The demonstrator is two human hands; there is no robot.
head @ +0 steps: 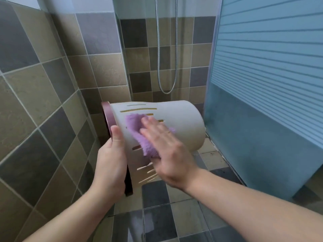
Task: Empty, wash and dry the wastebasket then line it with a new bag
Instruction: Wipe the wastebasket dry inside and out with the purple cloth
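- Above the tiled floor (157, 206), between our two hands, we hold the wastebasket (183, 126) on its side in the air, touching nothing else.
- Its pink rim (107, 116) points left toward the tiled wall (43, 84); its closed cream bottom points right toward the frosted blue shower door (262, 84).
- Narrow slots run along the cream wall of the basket, some near the rim and some low on the side nearest us.
- Our left hand (111, 165) grips the rim end, thumb lying up the cream wall, fingers curled round the edge and hidden behind it.
- Our right hand (167, 144) lies flat with fingers straight and slightly spread, pressing a purple cloth (139, 133) against the basket's side.
- We see the cloth stick out past the fingertips toward the rim, and below the palm.
- Behind the basket, a metal shower hose (158, 49) hangs in a loop against the far tiles, seen through clear glass.
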